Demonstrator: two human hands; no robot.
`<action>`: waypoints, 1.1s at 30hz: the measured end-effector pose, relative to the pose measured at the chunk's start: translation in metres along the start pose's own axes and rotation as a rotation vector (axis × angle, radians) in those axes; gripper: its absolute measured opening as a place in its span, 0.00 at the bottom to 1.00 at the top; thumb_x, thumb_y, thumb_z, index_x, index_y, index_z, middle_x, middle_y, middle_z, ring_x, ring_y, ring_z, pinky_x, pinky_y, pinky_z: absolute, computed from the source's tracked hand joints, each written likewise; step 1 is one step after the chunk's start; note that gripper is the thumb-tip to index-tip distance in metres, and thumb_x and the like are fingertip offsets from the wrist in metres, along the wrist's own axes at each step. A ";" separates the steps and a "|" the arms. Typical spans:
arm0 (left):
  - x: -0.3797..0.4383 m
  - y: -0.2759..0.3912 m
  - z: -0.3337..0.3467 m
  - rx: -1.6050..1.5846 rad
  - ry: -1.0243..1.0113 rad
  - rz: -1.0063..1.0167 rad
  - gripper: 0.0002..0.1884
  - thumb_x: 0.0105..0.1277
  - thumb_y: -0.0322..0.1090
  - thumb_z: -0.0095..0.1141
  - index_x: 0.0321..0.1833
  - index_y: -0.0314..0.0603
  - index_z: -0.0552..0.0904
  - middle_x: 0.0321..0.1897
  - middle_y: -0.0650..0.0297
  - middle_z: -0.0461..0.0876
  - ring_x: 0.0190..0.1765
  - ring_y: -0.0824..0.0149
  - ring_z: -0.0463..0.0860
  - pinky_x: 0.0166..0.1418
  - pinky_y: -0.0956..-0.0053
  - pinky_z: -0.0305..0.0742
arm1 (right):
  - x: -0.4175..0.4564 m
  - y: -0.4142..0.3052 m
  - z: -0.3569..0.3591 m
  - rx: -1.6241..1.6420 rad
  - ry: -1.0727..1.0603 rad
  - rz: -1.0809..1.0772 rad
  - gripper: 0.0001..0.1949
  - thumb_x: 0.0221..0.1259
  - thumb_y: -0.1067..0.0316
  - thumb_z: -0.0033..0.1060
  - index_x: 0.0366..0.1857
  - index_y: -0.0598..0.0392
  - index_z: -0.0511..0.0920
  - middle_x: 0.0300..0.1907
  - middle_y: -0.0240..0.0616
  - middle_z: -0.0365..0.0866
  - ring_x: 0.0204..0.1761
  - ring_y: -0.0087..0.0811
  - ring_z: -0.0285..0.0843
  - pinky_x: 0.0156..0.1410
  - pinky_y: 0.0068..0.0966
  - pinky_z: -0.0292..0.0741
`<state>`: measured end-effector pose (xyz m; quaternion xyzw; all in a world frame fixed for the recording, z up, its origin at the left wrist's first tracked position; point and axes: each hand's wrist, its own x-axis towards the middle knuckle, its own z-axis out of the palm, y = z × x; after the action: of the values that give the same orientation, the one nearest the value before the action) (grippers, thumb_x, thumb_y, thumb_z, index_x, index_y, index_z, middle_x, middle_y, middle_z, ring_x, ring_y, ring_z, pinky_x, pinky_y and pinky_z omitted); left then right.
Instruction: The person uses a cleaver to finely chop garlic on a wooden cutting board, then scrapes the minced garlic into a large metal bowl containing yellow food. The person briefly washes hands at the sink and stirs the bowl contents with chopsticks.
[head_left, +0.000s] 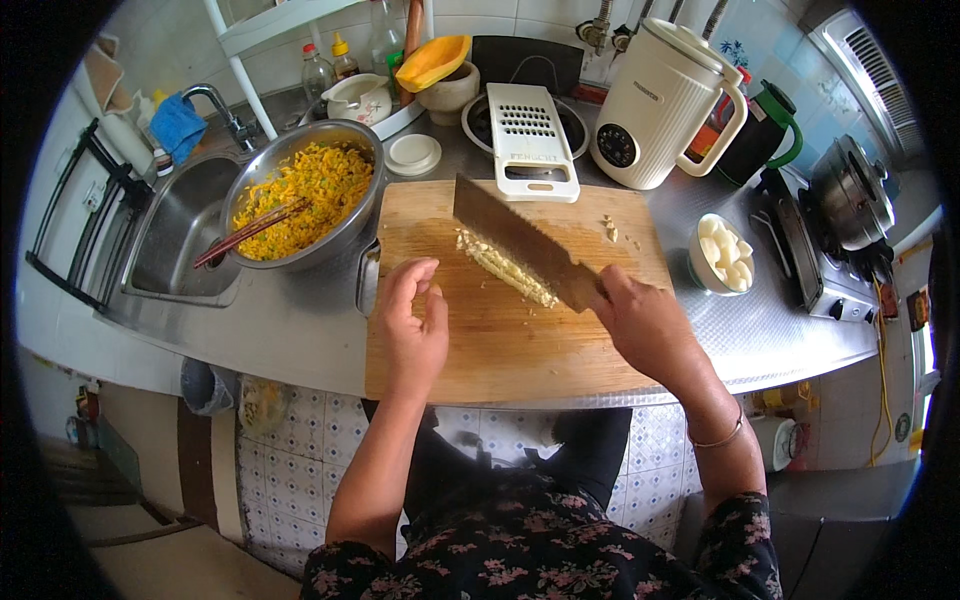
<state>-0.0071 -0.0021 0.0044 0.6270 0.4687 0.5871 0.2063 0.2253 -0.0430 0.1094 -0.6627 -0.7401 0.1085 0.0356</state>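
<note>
My right hand (649, 322) grips the handle of a cleaver (517, 240) with a toothed spine. Its broad blade slants up and left over a wooden cutting board (510, 360). Along the near side of the blade runs a strip of chopped garlic (506, 270), with small bits scattered around it. My left hand (415, 319) hovers above the board's left side, left of the garlic. Its fingers are bent, a gap shows between thumb and fingertips, and nothing is visible in it. A few garlic pieces (611, 227) lie at the board's far right.
Left of the board, a steel bowl (360, 135) holds a shredded yellow mixture and chopsticks (251, 232), beside the sink (180, 225). A white grater (534, 142) overlaps the board's back edge. To the right are a cream electric jug (645, 97), a bowl (701, 274) of white chunks and a gas stove (817, 262).
</note>
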 end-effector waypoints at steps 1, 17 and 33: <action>0.000 0.000 0.002 -0.016 0.008 0.006 0.18 0.57 0.14 0.50 0.50 0.37 0.78 0.45 0.60 0.78 0.45 0.67 0.78 0.51 0.75 0.74 | 0.001 0.003 0.008 -0.024 0.018 -0.025 0.10 0.69 0.61 0.48 0.38 0.58 0.69 0.31 0.53 0.80 0.34 0.54 0.80 0.39 0.45 0.75; 0.000 0.001 0.001 -0.009 -0.007 -0.002 0.17 0.59 0.14 0.49 0.50 0.37 0.78 0.45 0.62 0.78 0.47 0.69 0.78 0.52 0.76 0.73 | 0.004 0.011 0.008 -0.065 -0.012 -0.042 0.10 0.68 0.61 0.47 0.40 0.57 0.67 0.31 0.52 0.81 0.33 0.54 0.81 0.39 0.45 0.76; 0.000 -0.001 -0.001 0.019 -0.013 0.028 0.18 0.57 0.14 0.50 0.50 0.37 0.78 0.46 0.60 0.78 0.46 0.67 0.78 0.51 0.75 0.74 | -0.005 0.028 -0.003 -0.091 0.117 -0.020 0.11 0.68 0.59 0.48 0.41 0.55 0.68 0.32 0.47 0.81 0.34 0.51 0.81 0.37 0.44 0.77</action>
<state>-0.0084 -0.0018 0.0044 0.6392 0.4642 0.5813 0.1951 0.2539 -0.0452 0.1066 -0.6613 -0.7476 0.0353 0.0498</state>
